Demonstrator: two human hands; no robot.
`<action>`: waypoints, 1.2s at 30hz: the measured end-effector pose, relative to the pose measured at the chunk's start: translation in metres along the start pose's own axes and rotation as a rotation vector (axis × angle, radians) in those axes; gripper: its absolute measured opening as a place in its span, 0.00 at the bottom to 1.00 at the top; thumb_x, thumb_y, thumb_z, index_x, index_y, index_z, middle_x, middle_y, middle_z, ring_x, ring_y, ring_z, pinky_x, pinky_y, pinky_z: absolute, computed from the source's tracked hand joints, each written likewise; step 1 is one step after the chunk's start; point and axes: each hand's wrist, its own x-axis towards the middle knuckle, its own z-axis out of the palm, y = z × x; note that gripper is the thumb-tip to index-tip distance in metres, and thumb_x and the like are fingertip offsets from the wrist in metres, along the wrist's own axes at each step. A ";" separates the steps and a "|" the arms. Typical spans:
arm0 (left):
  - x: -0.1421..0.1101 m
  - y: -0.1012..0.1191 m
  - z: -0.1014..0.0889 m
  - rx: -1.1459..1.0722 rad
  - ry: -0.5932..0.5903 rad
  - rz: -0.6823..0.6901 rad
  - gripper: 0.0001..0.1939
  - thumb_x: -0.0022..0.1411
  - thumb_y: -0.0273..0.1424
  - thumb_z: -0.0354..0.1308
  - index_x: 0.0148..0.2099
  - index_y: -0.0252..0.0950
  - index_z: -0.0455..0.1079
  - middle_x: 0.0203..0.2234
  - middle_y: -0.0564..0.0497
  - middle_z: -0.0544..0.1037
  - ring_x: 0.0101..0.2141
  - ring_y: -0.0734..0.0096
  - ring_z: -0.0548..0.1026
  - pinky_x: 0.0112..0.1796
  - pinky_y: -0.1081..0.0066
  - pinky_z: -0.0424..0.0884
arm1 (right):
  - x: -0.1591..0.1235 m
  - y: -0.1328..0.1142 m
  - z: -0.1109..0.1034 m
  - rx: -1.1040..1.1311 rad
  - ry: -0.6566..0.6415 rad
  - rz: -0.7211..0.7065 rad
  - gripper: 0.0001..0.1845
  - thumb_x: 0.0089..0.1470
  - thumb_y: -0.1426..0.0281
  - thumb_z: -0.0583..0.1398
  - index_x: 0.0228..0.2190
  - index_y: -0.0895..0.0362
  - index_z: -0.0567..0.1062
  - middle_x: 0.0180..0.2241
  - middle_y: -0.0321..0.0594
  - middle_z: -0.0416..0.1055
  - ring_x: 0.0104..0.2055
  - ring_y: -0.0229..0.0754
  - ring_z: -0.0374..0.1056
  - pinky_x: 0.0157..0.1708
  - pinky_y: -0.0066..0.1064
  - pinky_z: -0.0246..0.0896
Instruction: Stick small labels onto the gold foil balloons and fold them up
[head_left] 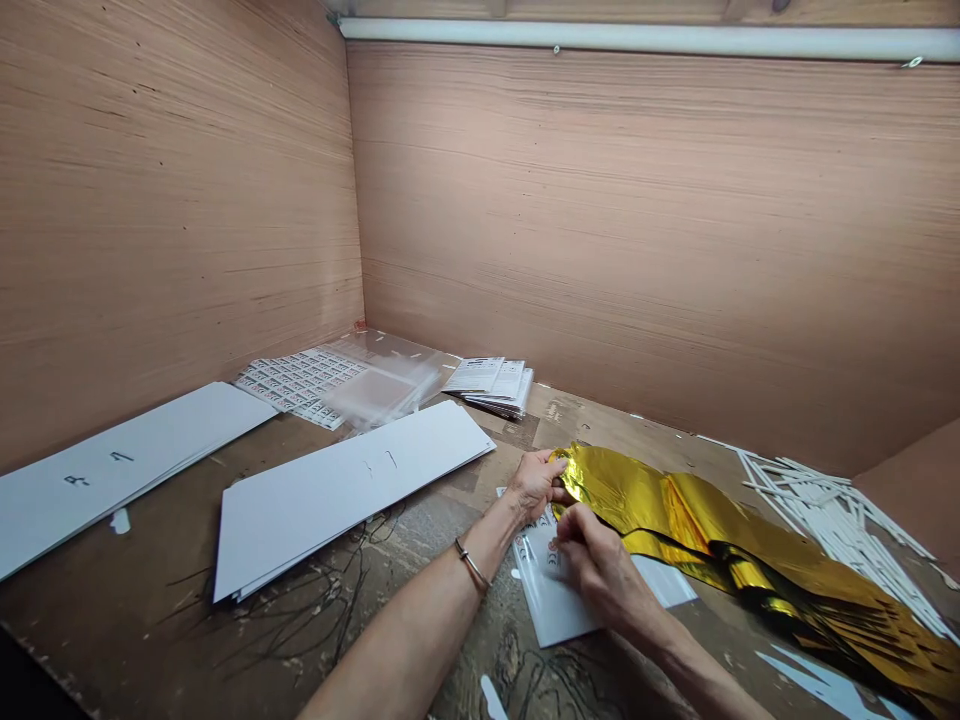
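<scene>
My left hand [536, 480] grips the near end of a stack of shiny gold foil [615, 480], thumb on top. The foil lies flat in folded layers and stretches away to the right. Close beside it, my right hand [596, 560] is closed in a pinch just below the foil's end. What its fingertips hold is hidden or too small to tell. Beneath the right hand lies a clear plastic packet [551, 610] with a printed label bearing a CE mark, partly covered by the hand.
Two stacks of long white card, one at left [165, 450] and one nearer the middle [337, 500], lie on the table. Behind them are sticker sheets [300, 375], clear bags [382, 385] and printed leaflets [491, 380]. White sticks [832, 510] lie right; dark strings [322, 590] lie in front. Wooden walls enclose the table.
</scene>
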 end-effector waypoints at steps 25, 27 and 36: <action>0.002 -0.001 -0.002 -0.013 0.022 -0.019 0.17 0.40 0.35 0.62 0.31 0.29 0.66 0.20 0.51 0.69 0.19 0.75 0.68 0.24 0.68 0.68 | 0.075 0.053 -0.037 0.088 0.316 0.172 0.05 0.37 0.69 0.54 0.20 0.57 0.62 0.19 0.31 0.60 0.23 0.35 0.57 0.24 0.27 0.52; 0.002 -0.001 -0.002 -0.018 0.019 -0.015 0.17 0.40 0.35 0.62 0.31 0.29 0.65 0.20 0.51 0.69 0.20 0.74 0.68 0.24 0.69 0.68 | 0.075 0.056 -0.035 0.059 0.324 0.171 0.04 0.38 0.69 0.53 0.20 0.56 0.62 0.19 0.31 0.61 0.23 0.35 0.57 0.24 0.27 0.52; 0.002 -0.001 -0.002 -0.056 0.002 -0.014 0.13 0.42 0.32 0.60 0.29 0.28 0.65 0.19 0.51 0.69 0.17 0.76 0.67 0.22 0.70 0.67 | 0.065 0.044 -0.025 -0.339 0.376 0.037 0.06 0.46 0.75 0.50 0.23 0.56 0.66 0.26 0.40 0.64 0.32 0.41 0.58 0.31 0.30 0.50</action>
